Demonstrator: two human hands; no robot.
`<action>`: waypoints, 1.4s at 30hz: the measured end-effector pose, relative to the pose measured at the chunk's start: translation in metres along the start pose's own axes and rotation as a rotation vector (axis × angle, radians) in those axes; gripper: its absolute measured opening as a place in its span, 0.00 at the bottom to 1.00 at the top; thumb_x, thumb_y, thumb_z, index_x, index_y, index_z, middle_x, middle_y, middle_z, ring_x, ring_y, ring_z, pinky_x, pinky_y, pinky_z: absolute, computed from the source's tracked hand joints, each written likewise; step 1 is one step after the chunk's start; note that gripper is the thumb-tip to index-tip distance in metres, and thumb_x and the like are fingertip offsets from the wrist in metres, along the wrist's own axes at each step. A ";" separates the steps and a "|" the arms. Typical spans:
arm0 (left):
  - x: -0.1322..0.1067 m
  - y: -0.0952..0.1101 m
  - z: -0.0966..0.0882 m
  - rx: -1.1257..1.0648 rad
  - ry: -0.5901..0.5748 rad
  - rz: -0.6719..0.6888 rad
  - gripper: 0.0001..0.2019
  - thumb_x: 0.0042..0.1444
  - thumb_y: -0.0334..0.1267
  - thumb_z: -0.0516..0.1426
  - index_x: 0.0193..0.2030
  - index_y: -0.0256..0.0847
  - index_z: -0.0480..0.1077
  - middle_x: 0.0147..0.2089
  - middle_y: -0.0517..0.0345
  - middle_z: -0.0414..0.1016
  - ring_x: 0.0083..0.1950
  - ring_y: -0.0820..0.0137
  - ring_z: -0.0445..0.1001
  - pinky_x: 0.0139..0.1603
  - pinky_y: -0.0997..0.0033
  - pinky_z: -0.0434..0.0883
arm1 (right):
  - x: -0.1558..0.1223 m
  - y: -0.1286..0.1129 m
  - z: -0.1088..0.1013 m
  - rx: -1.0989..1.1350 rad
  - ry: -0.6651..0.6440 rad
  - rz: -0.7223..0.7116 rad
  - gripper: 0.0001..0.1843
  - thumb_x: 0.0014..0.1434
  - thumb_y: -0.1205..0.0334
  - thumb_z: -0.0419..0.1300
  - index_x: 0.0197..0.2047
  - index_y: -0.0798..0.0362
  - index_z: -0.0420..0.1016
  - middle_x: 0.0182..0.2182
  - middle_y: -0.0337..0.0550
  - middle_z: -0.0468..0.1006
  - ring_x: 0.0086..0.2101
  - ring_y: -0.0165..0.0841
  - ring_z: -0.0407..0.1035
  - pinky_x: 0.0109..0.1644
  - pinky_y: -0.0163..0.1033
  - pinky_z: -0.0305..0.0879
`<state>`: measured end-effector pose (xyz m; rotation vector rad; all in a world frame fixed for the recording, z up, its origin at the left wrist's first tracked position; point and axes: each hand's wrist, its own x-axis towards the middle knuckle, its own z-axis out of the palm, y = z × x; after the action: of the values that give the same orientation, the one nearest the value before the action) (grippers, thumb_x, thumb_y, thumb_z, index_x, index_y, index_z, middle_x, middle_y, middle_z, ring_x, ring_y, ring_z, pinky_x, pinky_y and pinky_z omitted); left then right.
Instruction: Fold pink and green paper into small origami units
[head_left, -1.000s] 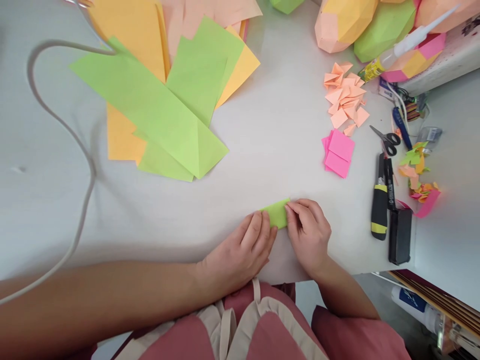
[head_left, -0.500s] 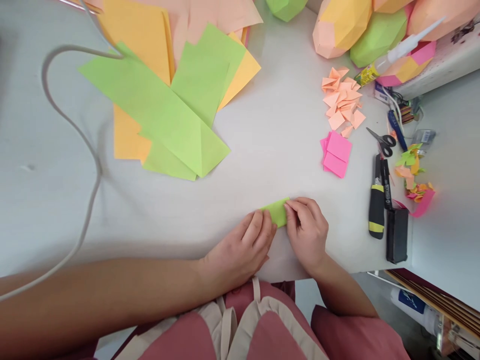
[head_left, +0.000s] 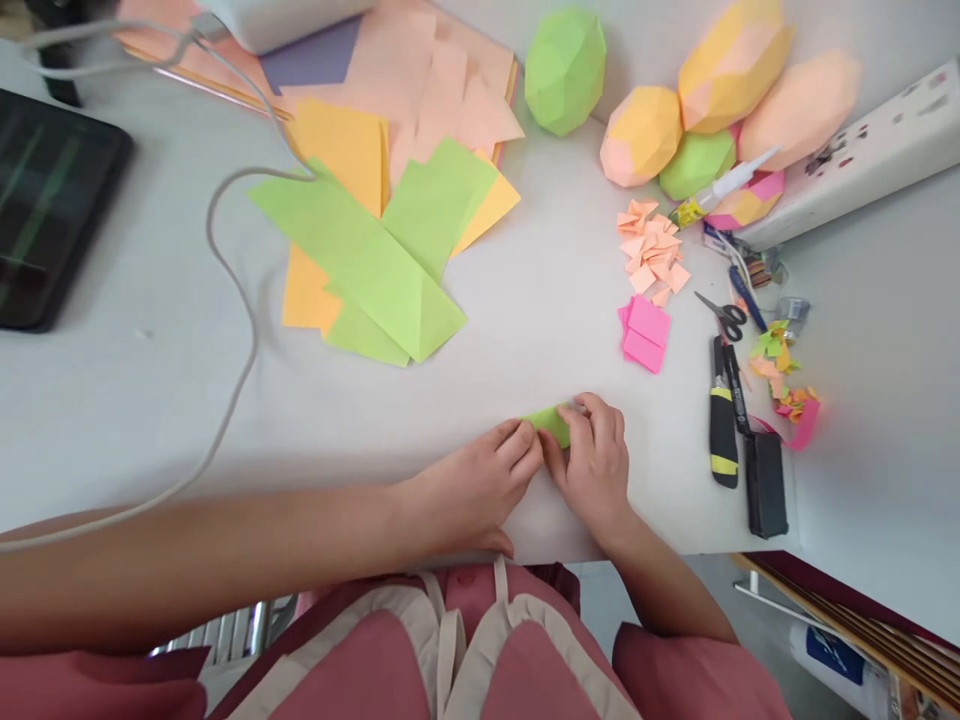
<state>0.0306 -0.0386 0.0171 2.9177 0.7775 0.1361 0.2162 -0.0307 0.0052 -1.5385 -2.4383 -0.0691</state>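
Observation:
A small strip of green paper [head_left: 550, 424] lies near the front edge of the white table, between my two hands. The closed fingers of my left hand [head_left: 499, 470] press on its left end. My right hand [head_left: 595, 462] has its thumb at the lower edge and its fingers curled over the right end, gripping it. Both hands partly cover the strip, so its folds cannot be made out. Up and to the right lies a small stack of pink paper squares [head_left: 646, 333], with a pile of folded peach paper pieces [head_left: 651, 248] behind it.
Larger green sheets [head_left: 375, 255] lie over orange ones at back left, with a white cable [head_left: 251, 300] beside them. A green faceted paper shape [head_left: 565, 70] stands at the back. Scissors [head_left: 726, 317], a utility knife [head_left: 723, 430] and a black box [head_left: 766, 485] line the right; a dark tablet [head_left: 52, 210] is far left.
My right hand has shifted left along the green strip, its thumb now close to my left fingers. The head view has tilted up, bringing the tablet and more paper shapes into sight.

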 end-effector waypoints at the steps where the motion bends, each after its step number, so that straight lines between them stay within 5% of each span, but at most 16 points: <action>1: 0.000 0.000 0.001 0.000 0.009 0.001 0.44 0.44 0.69 0.56 0.53 0.26 0.71 0.52 0.37 0.70 0.55 0.49 0.62 0.60 0.52 0.57 | 0.000 0.000 0.000 -0.031 -0.014 -0.001 0.12 0.62 0.59 0.55 0.46 0.58 0.70 0.48 0.59 0.69 0.47 0.44 0.64 0.45 0.49 0.67; 6: 0.000 -0.002 0.003 -0.001 0.043 0.017 0.48 0.39 0.72 0.56 0.51 0.25 0.70 0.50 0.37 0.69 0.51 0.50 0.63 0.56 0.54 0.59 | -0.006 0.011 0.002 -0.123 -0.026 0.070 0.16 0.64 0.61 0.51 0.52 0.59 0.68 0.51 0.62 0.68 0.52 0.47 0.62 0.49 0.54 0.64; 11: 0.004 -0.006 -0.001 -0.019 0.015 0.030 0.42 0.43 0.69 0.57 0.48 0.27 0.70 0.44 0.41 0.70 0.46 0.54 0.64 0.47 0.59 0.63 | -0.011 0.032 0.001 -0.025 0.147 0.074 0.14 0.63 0.62 0.52 0.50 0.59 0.70 0.48 0.60 0.71 0.49 0.43 0.66 0.49 0.53 0.68; 14: 0.008 -0.009 0.000 -0.024 0.067 0.025 0.28 0.52 0.58 0.59 0.45 0.31 0.71 0.41 0.46 0.70 0.44 0.58 0.65 0.45 0.62 0.65 | -0.008 0.038 -0.009 0.121 0.187 -0.152 0.12 0.62 0.66 0.53 0.47 0.56 0.71 0.48 0.56 0.72 0.49 0.40 0.67 0.50 0.49 0.70; 18: 0.013 -0.014 0.005 -0.044 0.121 0.003 0.19 0.56 0.49 0.59 0.41 0.32 0.71 0.40 0.48 0.71 0.43 0.60 0.67 0.41 0.64 0.67 | 0.000 0.035 -0.024 0.115 0.000 -0.539 0.08 0.61 0.70 0.53 0.41 0.56 0.73 0.44 0.51 0.75 0.52 0.39 0.67 0.51 0.47 0.71; 23: 0.019 -0.018 0.013 -0.191 0.171 -0.057 0.10 0.56 0.41 0.58 0.36 0.34 0.72 0.40 0.47 0.72 0.42 0.59 0.70 0.42 0.61 0.69 | 0.009 0.038 -0.021 0.091 -0.021 -0.626 0.10 0.62 0.68 0.51 0.32 0.54 0.72 0.33 0.47 0.76 0.42 0.34 0.72 0.42 0.40 0.72; 27: 0.022 -0.020 0.016 -0.396 0.307 -0.169 0.09 0.60 0.35 0.52 0.31 0.36 0.70 0.35 0.49 0.73 0.40 0.63 0.71 0.43 0.62 0.70 | 0.021 0.042 -0.019 0.234 -0.027 -0.540 0.12 0.60 0.68 0.51 0.28 0.53 0.72 0.26 0.41 0.76 0.31 0.29 0.71 0.35 0.35 0.68; 31: 0.015 -0.022 -0.002 -0.474 0.398 -0.276 0.17 0.65 0.33 0.44 0.29 0.36 0.70 0.32 0.52 0.72 0.33 0.71 0.71 0.33 0.72 0.70 | 0.039 0.029 -0.029 0.504 -0.027 -0.289 0.09 0.54 0.68 0.53 0.28 0.52 0.74 0.24 0.38 0.77 0.26 0.27 0.69 0.33 0.33 0.65; 35: -0.001 -0.024 -0.027 -0.798 0.589 -0.408 0.14 0.61 0.38 0.50 0.27 0.37 0.70 0.30 0.56 0.72 0.31 0.72 0.70 0.33 0.72 0.69 | 0.056 0.003 -0.037 0.880 -0.117 -0.079 0.07 0.53 0.66 0.56 0.31 0.54 0.75 0.28 0.39 0.78 0.27 0.27 0.68 0.30 0.31 0.64; 42: -0.019 -0.033 -0.026 -0.823 0.627 -0.326 0.15 0.59 0.40 0.51 0.25 0.38 0.70 0.30 0.53 0.72 0.31 0.71 0.70 0.31 0.70 0.69 | 0.052 -0.032 -0.026 1.044 -0.071 -0.022 0.05 0.49 0.68 0.55 0.26 0.53 0.72 0.25 0.37 0.74 0.27 0.27 0.66 0.30 0.32 0.63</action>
<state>-0.0050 -0.0173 0.0371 1.9318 0.9531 1.0765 0.1716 -0.0033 0.0464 -1.0025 -1.9405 1.0748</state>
